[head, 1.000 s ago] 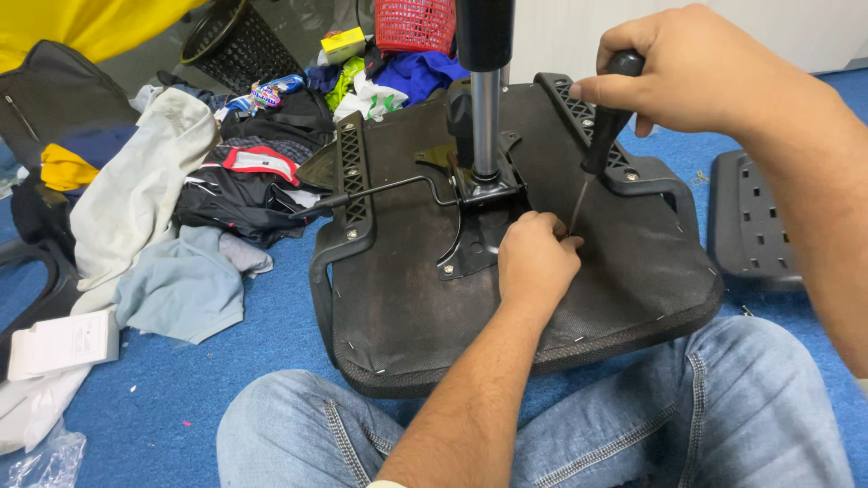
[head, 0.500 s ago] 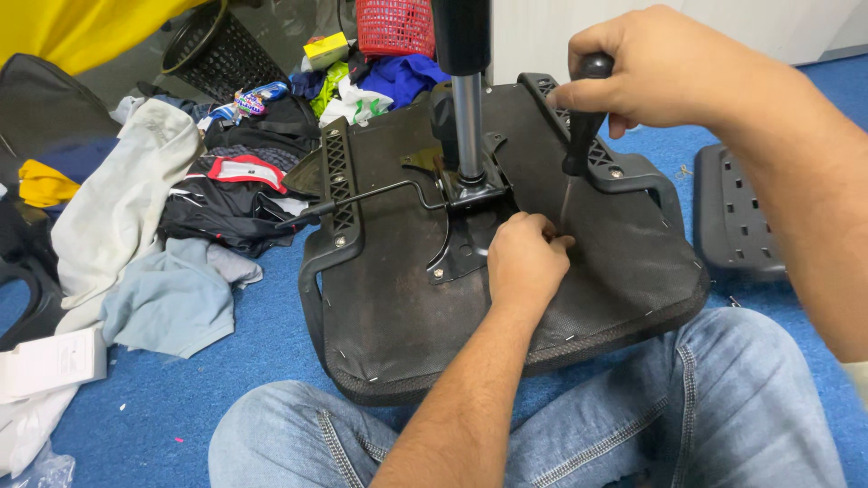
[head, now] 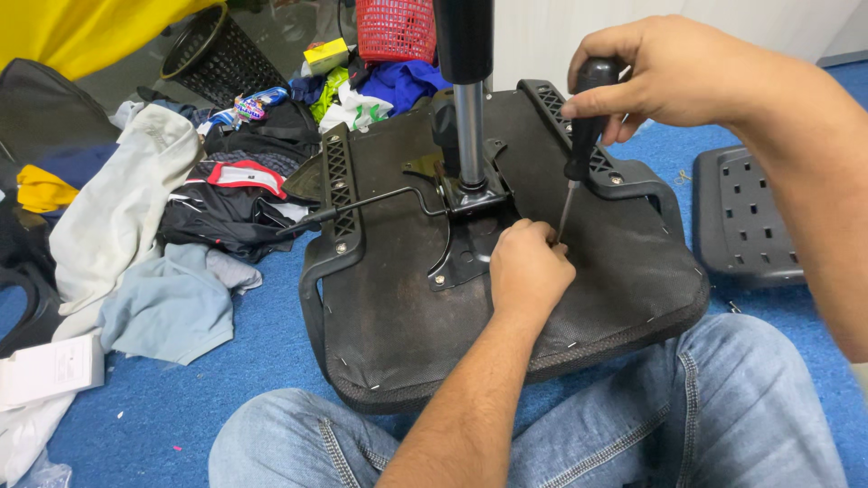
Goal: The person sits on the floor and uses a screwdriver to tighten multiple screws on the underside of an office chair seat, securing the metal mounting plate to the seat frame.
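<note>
Black upturned chair seat on the blue floor — right hand fisted round screwdriver, left hand pinching at its tip — a slip could jab fingers.

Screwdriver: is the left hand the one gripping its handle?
No, the right hand grips the screwdriver handle; the left hand rests by its tip.

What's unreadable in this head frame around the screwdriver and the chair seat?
- Screwdriver tip and the screw under it: head view, hidden behind the left hand.
- Left hand's fingertips: curled under, so what they pinch is unseen.
- Gas column top: cut off by the upper edge.
- Right hand: its grip covers the handle's top.
- Black plastic panel: partly behind the right forearm.
</note>
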